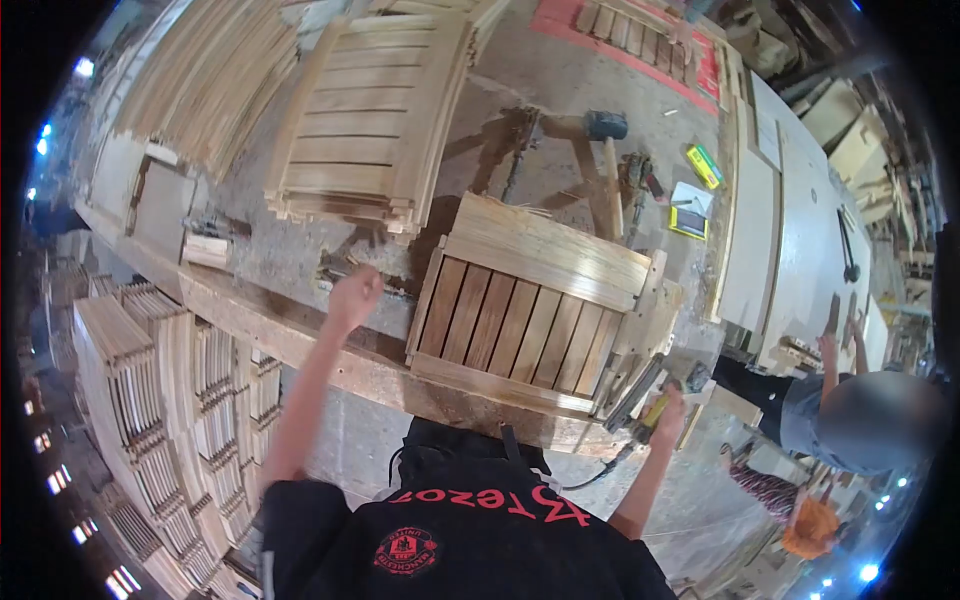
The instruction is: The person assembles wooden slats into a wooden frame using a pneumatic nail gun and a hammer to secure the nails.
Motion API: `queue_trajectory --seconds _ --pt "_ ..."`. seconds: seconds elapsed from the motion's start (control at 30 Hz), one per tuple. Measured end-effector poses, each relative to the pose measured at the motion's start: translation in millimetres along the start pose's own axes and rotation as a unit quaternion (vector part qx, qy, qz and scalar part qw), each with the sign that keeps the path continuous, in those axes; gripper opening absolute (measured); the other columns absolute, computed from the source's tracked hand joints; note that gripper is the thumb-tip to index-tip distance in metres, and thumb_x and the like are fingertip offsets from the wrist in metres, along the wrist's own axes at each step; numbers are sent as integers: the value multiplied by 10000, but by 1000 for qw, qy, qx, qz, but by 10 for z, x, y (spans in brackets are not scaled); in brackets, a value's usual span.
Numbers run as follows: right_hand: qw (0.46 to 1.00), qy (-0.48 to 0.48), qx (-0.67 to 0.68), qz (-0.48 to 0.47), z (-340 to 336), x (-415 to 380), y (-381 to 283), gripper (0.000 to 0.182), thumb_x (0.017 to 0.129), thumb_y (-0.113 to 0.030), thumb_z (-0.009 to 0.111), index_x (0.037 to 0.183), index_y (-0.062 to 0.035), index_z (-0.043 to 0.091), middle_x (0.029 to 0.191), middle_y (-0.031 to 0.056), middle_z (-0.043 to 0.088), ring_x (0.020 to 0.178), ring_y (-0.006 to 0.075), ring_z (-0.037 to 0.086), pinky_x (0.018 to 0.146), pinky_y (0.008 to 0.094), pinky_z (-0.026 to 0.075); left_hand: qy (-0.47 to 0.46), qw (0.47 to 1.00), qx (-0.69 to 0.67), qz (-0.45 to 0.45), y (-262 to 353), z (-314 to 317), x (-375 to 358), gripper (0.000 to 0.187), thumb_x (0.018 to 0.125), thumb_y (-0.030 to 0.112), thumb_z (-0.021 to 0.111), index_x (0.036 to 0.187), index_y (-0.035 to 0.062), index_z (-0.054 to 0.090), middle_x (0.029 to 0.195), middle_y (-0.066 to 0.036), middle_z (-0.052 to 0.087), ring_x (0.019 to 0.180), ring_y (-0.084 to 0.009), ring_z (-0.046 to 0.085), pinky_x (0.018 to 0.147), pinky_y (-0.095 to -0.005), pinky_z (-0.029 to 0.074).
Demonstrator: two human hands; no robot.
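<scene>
A slatted wooden panel [520, 325] lies on the workbench in front of me, with a wide board along its far side and narrower rails around the slats. My left hand [357, 298] is closed, off the panel's left end and above the bench; anything inside the fingers is hidden. Near the panel's right front corner, my right hand [670, 412] grips a nail gun [652, 410] with yellow on its body. A dark hose [600, 474] trails from the tool toward my waist.
Stacked slatted panels [345, 120] and loose strips [205, 85] lie at the back left. A mallet [608, 128], a yellow-green box [704, 166] and a yellow-edged box [688, 222] sit beyond the panel. More panels [130, 370] stand left below the bench. Co-workers are at right.
</scene>
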State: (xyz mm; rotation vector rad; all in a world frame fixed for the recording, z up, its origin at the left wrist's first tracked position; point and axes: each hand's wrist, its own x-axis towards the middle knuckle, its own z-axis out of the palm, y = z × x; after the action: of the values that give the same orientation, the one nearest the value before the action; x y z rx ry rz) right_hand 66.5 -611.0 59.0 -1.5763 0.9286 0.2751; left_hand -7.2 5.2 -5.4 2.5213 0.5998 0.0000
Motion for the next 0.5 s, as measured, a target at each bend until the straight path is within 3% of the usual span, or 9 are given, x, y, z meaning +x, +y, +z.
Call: queue_trajectory --seconds 0.03,0.07,0.17,0.2,0.27,0.33,0.4,0.47,0.5 --pt "999 -32 20 20 -204 202 -1 347 875 -352 610 1002 -30 578 633 72 546 495 183 533 441 342 456 -195 973 110 60 -125 -268 23 322 842 349 650 853 29 684 826 -148 687 760 -301 665 656 -413 515" --pt "996 -61 45 40 -384 388 38 370 864 -365 617 1009 -26 583 637 75 553 501 191 540 457 350 464 -381 891 219 118 -150 -594 99 368 840 398 643 878 35 690 895 -157 698 836 -318 676 692 -437 527" --pt "996 7 -84 28 -825 1043 201 339 850 -393 596 872 -55 595 627 85 559 498 229 568 472 352 475 -481 741 468 31 633 -1464 359 377 859 432 635 963 75 696 948 -121 706 872 -257 674 738 -422 532" --pt "966 91 -232 -74 -846 1108 273 329 848 -380 594 844 -51 602 636 89 568 512 226 578 485 345 474 -511 707 489 26 816 -1603 475 388 880 443 617 996 82 697 951 -103 710 861 -245 672 742 -421 531" --pt "793 258 -493 -248 -749 1243 408 316 842 -354 588 789 -45 617 653 97 587 541 219 596 513 331 472 -459 834 304 -15 1377 -1581 602 378 926 424 580 1002 72 697 926 -73 709 740 -189 651 663 -348 536" --pt "913 198 -302 -191 -335 982 -36 340 866 -361 588 732 -52 635 673 110 608 538 179 577 514 318 449 -376 908 -103 -151 1714 -1123 710 421 974 433 505 964 47 672 813 -50 682 593 -136 586 518 -258 480" --pt "974 176 -113 -83 451 715 -535 380 883 -386 597 704 -53 627 647 103 600 507 171 554 481 317 436 -308 871 -326 -202 1715 -401 998 421 988 428 488 900 44 634 685 -20 607 493 -97 507 424 -203 390" --pt "994 68 62 59 1242 844 -879 514 913 -497 566 669 -44 591 575 77 546 462 174 510 426 316 408 -173 770 -520 -328 2036 277 1328 427 983 443 490 870 49 610 613 -13 540 476 -103 495 393 -228 351" --pt "989 -12 109 98 1588 1009 -1036 583 923 -559 512 656 -44 581 555 65 530 445 171 493 399 313 381 -204 720 -573 -334 2085 585 1609 436 977 458 490 863 53 608 604 -12 529 465 -112 487 386 -237 341"
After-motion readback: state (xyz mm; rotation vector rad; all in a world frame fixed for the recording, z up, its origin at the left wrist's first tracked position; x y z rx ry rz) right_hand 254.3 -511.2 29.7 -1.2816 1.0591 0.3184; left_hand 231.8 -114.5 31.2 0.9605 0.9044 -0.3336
